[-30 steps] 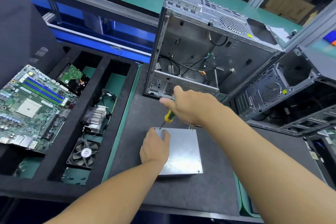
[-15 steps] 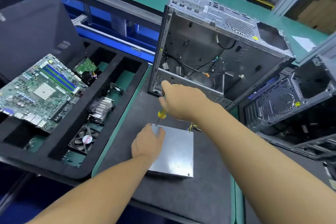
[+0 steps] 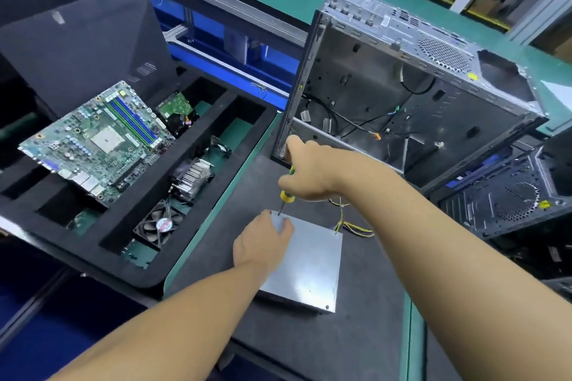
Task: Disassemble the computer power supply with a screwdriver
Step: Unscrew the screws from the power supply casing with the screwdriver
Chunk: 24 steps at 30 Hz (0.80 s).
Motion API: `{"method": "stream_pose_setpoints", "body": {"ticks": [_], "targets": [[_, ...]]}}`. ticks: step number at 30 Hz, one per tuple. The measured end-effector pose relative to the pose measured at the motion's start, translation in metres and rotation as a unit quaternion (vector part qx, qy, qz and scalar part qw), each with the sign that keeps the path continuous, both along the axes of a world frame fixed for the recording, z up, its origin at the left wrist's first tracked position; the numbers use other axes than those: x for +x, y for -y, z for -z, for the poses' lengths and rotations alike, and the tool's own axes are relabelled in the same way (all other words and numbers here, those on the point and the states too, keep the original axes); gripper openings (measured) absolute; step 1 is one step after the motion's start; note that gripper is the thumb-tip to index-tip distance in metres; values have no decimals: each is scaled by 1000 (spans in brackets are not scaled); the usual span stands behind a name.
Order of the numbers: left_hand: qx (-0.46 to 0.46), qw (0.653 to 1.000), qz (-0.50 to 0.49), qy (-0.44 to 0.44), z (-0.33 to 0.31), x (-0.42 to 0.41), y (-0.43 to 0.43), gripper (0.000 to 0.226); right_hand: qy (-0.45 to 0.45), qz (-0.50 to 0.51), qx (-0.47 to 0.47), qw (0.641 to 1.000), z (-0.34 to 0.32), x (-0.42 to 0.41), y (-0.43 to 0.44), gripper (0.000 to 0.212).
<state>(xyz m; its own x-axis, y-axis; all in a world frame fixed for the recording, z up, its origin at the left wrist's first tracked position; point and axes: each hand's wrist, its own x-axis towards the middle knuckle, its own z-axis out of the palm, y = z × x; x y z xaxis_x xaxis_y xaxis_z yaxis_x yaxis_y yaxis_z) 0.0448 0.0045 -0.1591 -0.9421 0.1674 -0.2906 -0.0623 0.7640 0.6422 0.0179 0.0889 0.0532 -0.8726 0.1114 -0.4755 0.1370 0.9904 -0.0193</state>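
Screwdriver (image 3: 286, 196) tip-down (near vert.) on PSU (image 3: 309, 263)

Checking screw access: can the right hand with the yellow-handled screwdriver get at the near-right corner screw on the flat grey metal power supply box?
Probably yes: that screw lies bare atop the power supply box; the left hand grips only the far-left corner.

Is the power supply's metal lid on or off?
On. The power supply shows its top plate flush, a screw at the near corner; the right hand holds the screwdriver at the far-left corner.
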Motion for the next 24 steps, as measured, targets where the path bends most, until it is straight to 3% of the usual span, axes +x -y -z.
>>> {"method": "stream_pose_setpoints", "body": {"ticks": [2, 4, 6, 9, 11, 15, 17, 19, 21, 24], "targets": [[7, 1000, -2, 1, 0, 0, -1, 33, -27, 25, 54, 998, 3, 1, 0, 40], [8, 1000, 0, 0, 0, -1, 0, 33, -78, -13, 95, 992, 8, 3, -1, 32], [4, 1000, 1, 2, 0, -1, 0, 34, -99, -24, 36, 994, 8, 6, -3, 23], [7, 1000, 0, 10, -1, -1, 0, 34, -23, -14, -47, 999, 1, 5, -8, 26], [8, 1000, -2, 11, 0, -1, 0, 34, -8, 5, -22, 1000, 2, 5, -10, 32], [6, 1000, -3, 7, 0, 0, 0, 35, -85, 31, 70, 993, 12, 7, -11, 41], [6, 1000, -2, 7, 0, 0, 0, 35, -119, -13, 51, 992, 13, 8, -12, 28], [4, 1000, 0, 6, 0, 0, -1, 36, -83, -19, -21, 996, 9, 7, -14, 19], [2, 1000, 1, 7, -1, 0, -1, 36, -35, -3, -63, 997, 6, 6, -15, 28], [4, 1000, -3, 4, -2, 1, -1, 35, -67, 36, -1, 997, 10, 10, -13, 33]]}}
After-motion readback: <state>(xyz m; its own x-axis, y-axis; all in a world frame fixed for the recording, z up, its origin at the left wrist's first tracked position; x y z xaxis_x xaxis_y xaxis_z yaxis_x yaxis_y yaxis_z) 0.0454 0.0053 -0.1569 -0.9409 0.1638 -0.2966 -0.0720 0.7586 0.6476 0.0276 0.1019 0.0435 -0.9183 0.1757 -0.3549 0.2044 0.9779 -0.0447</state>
